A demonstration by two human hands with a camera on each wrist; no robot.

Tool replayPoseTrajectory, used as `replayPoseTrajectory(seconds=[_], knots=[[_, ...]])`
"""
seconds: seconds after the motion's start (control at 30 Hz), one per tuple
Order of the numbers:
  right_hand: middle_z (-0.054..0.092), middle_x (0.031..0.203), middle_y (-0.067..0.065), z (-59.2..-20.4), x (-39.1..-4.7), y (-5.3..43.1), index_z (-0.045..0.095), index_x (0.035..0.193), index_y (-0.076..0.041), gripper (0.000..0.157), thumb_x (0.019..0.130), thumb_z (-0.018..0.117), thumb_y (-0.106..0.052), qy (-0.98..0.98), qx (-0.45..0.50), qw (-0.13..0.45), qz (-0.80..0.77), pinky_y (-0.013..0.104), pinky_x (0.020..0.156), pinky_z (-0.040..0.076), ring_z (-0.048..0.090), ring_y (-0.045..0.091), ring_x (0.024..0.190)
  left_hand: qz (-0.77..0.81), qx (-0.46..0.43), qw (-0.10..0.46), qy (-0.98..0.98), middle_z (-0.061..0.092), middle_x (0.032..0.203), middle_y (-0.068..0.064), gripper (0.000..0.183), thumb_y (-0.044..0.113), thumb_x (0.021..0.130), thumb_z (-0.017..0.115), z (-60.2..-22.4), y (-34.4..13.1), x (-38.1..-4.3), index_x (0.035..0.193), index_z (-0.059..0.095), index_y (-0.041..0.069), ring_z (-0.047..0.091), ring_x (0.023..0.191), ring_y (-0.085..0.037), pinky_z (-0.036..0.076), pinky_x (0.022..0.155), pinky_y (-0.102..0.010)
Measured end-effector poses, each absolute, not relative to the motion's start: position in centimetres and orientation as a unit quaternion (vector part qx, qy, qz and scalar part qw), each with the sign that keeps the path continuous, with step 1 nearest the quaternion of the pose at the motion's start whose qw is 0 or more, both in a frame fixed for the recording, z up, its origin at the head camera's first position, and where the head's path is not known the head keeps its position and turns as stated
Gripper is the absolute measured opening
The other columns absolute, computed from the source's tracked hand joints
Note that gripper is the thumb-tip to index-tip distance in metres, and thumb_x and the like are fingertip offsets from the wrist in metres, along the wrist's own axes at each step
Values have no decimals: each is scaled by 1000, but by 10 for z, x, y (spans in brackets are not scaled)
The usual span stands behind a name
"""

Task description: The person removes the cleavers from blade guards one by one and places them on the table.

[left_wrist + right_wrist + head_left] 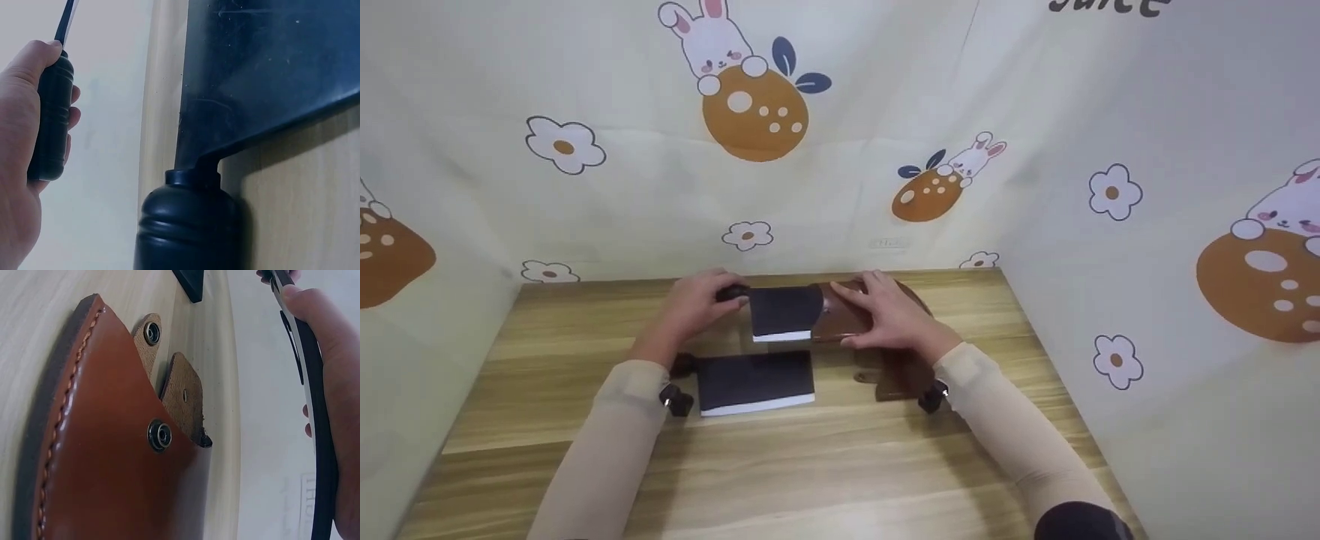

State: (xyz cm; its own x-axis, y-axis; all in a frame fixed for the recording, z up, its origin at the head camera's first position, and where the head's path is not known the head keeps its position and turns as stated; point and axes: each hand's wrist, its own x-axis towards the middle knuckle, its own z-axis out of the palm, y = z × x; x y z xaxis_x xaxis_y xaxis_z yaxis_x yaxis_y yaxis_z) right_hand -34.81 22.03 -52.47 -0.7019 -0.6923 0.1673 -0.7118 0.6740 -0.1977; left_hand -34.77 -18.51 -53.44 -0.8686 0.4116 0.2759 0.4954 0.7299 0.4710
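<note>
My left hand (697,300) grips the black ribbed handle (56,118) of a cleaver (781,309) at the back of the table. Its dark blade with a pale cutting edge runs to the right, the far end hidden in a brown leather sheath (840,321). Around that sheath my right hand (898,315) holds with thumb and fingers on opposite sides. A second cleaver (754,381) lies flat nearer me, handle to the left. Below my right wrist is another brown sheath (112,439), with stitching, a metal snap and loose strap ends.
Pale cloth walls (840,187) printed with rabbits and flowers rise behind the wood-grain table (780,465) and on both sides. The back edge is close behind both hands. A small camera is worn on each wrist.
</note>
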Motion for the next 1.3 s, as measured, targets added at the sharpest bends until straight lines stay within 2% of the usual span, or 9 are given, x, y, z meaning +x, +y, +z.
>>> replayPoseTrajectory(seconds=[0.3, 0.57, 0.8, 1.07, 1.3], knots=[[41, 164, 11, -531, -347, 220, 38, 172, -38, 105, 84, 77, -80, -915, 384, 30, 124, 52, 120, 39, 39, 29, 145, -270, -242, 74, -929, 75, 118, -12, 33, 32, 102, 82, -540, -187, -344, 130, 79, 15, 71, 108, -39, 57, 96, -60], [47, 159, 14, -532, -349, 224, 43, 170, -33, 105, 82, 88, -68, -913, 380, 39, 144, 53, 117, 40, 41, 30, 139, -263, -230, 79, -934, 75, 117, -12, 34, 34, 103, 80, -538, -193, -344, 131, 79, 15, 71, 108, -37, 56, 96, -60], [44, 163, 13, -530, -350, 225, 42, 171, -36, 104, 83, 82, -75, -912, 383, 40, 141, 53, 116, 42, 40, 30, 140, -269, -226, 69, -934, 74, 116, -11, 34, 36, 103, 81, -535, -195, -344, 131, 79, 17, 70, 108, -36, 56, 96, -58], [39, 166, 10, -534, -349, 227, 43, 170, -33, 104, 83, 87, -69, -910, 386, 40, 145, 53, 120, 38, 38, 30, 145, -270, -232, 59, -933, 75, 121, -11, 35, 35, 104, 80, -539, -194, -344, 133, 78, 16, 71, 113, -38, 55, 101, -60], [41, 165, 10, -533, -348, 231, 41, 171, -36, 105, 83, 84, -74, -916, 376, 37, 132, 54, 118, 42, 39, 30, 145, -268, -233, 66, -932, 75, 121, -12, 36, 34, 103, 81, -539, -197, -344, 133, 78, 15, 71, 111, -38, 56, 99, -60]])
